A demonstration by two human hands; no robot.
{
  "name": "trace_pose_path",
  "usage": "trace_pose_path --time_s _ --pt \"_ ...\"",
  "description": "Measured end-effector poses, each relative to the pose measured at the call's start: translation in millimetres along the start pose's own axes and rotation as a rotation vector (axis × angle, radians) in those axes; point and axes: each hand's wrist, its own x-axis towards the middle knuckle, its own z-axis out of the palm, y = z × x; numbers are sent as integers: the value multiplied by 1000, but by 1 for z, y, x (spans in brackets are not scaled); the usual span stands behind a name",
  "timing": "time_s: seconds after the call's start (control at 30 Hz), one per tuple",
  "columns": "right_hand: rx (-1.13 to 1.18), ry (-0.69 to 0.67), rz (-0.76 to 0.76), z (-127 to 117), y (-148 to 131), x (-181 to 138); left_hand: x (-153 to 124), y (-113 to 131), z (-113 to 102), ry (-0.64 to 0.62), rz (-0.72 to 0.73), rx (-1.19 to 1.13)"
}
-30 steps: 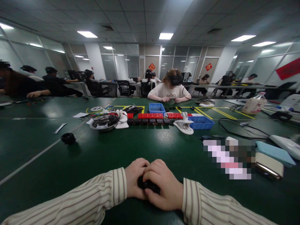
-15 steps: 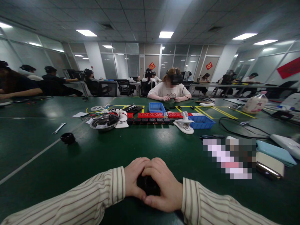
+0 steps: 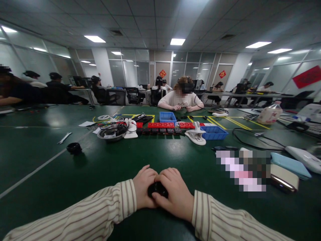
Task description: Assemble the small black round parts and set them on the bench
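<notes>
The left hand (image 3: 144, 188) and right hand (image 3: 177, 195) jointly grip the black rounded part (image 3: 158, 189), right thumb (image 3: 162, 201) now shifted across it, suggesting re-gripping.

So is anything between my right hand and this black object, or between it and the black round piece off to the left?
Nothing visible separates your right hand from the black object; they touch. Toward the black round piece, only your left hand visibly stands between, against the object's left side.

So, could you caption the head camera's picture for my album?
Left hand and right hand around a glossy black object, two blue trays farther across the green table.
</notes>
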Motion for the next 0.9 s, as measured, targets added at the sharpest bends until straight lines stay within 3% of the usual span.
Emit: trace_pose_path --time_s 0.2,0.3,0.5,0.67,0.9 --pt "199 -30 -316 -8 2 0 6 -11 -4 -58 108 -104" --pt "215 -74 -354 -8 3 -1 7 -12 -4 -52 132 -101" --pt "246 58 -278 -6 2 -1 4 -6 -5 -36 106 -96" --pt "168 145 -93 -2 6 0 2 1 -5 41 -8 58" --pt "35 57 62 5 6 1 3 0 -2 8 3 78"
